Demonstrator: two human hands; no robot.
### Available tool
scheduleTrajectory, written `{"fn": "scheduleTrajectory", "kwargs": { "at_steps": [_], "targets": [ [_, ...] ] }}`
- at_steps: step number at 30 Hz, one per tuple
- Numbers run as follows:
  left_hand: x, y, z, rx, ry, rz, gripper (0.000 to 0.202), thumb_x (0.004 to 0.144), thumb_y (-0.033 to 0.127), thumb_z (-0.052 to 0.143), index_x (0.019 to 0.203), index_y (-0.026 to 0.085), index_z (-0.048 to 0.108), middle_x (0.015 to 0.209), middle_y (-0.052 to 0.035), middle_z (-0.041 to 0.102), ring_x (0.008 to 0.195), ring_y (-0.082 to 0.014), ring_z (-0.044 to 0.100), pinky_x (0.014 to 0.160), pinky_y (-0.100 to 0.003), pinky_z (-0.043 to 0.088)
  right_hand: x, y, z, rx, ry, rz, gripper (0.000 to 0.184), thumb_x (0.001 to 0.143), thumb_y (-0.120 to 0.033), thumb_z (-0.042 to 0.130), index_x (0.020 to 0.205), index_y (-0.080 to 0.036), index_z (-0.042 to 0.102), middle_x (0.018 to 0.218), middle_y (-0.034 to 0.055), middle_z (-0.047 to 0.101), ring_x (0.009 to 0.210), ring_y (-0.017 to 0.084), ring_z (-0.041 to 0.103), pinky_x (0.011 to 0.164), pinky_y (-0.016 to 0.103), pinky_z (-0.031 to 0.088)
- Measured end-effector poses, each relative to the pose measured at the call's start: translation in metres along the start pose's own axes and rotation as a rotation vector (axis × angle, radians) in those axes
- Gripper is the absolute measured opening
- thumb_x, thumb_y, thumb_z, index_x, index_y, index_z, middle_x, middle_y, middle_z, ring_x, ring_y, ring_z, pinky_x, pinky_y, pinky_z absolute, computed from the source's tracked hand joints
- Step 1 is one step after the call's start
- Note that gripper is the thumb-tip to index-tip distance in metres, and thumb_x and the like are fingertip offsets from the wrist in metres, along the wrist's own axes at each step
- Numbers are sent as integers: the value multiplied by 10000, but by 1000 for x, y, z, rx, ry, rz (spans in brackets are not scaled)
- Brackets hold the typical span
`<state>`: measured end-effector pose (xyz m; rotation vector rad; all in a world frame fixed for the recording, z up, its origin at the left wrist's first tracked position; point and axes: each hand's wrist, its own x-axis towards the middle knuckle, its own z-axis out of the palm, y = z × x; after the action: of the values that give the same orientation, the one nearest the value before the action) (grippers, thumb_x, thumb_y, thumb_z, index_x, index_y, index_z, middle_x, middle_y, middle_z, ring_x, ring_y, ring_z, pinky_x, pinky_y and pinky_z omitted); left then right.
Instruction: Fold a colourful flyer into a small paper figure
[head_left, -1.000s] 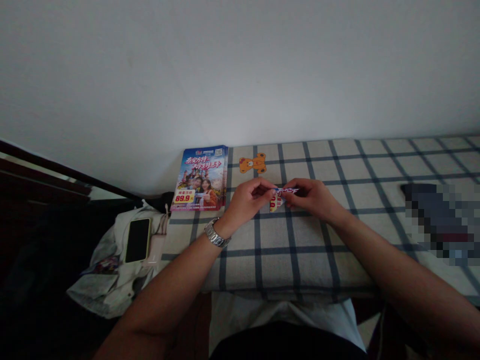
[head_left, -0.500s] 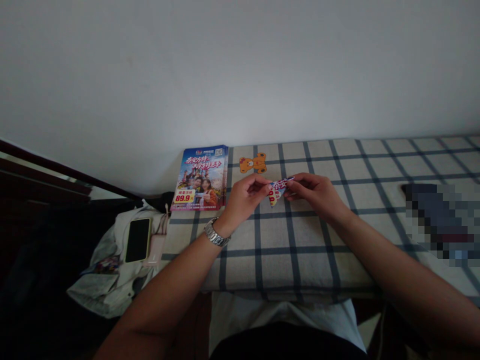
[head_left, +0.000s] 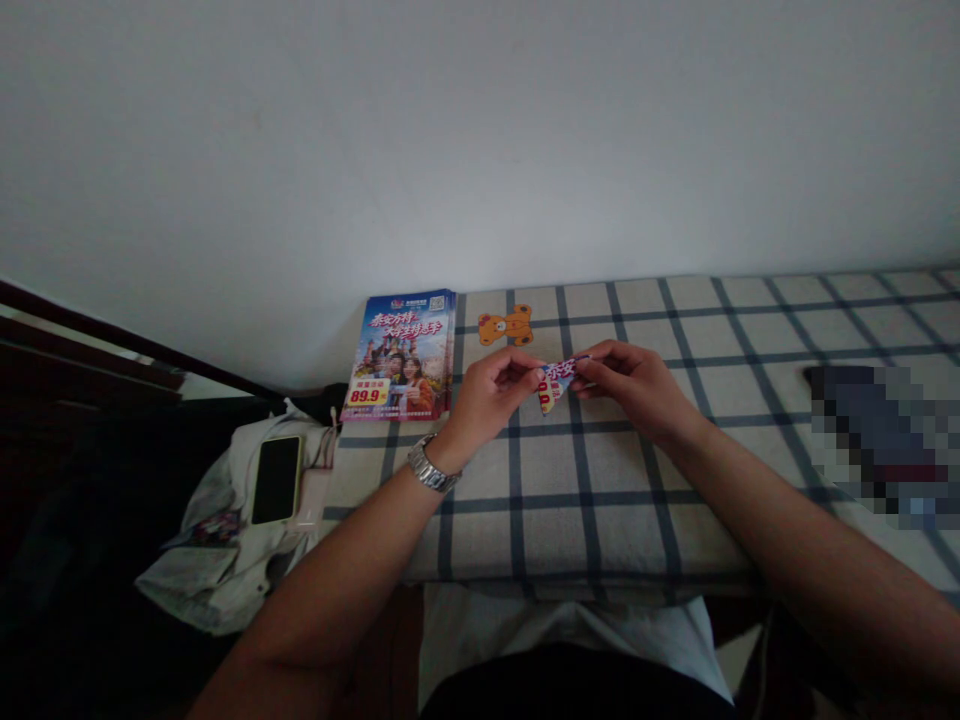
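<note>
A small folded flyer (head_left: 556,382), printed in blue, red and yellow, is held just above the checked cloth between my two hands. My left hand (head_left: 496,393), with a metal watch on its wrist, pinches the flyer's left end. At the other end, the thumb and fingers of my right hand (head_left: 626,385) close on its upper right part. One pointed corner hangs down between the hands. To the left lies a stack of matching unfolded flyers (head_left: 401,350). Behind my left hand is an orange teddy bear picture (head_left: 505,326) on the cloth.
A checked cloth (head_left: 630,540) covers the table against a pale wall. A pixelated dark object (head_left: 874,430) lies on the right. Left of the table, a phone (head_left: 277,480) and a pale pink flat item (head_left: 311,500) rest on a whitish bag or cloth (head_left: 217,590).
My right hand's fingers have shifted slightly on the flyer, and a little more of its printed face shows. My left hand stays in nearly the same place.
</note>
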<state>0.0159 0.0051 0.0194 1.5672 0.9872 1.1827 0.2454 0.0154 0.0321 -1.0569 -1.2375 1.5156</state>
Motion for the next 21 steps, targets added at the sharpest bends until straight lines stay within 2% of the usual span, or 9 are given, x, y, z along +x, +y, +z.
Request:
{"fn": "scheduleTrajectory", "kwargs": {
  "at_steps": [10,21],
  "targets": [
    [1,1,-3,-12,6,-16,232,943,399,791,1015,186,735,976,-49,783,873,-148,738,803,-261,602,0,0,-4,-24,-42,-8,361,832,-538,867,991,-218,813,963,61,814,817,179,771,789,332,688],
    [1,2,-3,-1,-8,-7,234,945,408,784,1007,189,732,982,-54,789,872,-153,746,809,-272,615,-2,-4,-1,-40,-16,-36,367,831,-572,855,908,-219,795,864,52,798,788,189,759,746,345,695]
  ]
}}
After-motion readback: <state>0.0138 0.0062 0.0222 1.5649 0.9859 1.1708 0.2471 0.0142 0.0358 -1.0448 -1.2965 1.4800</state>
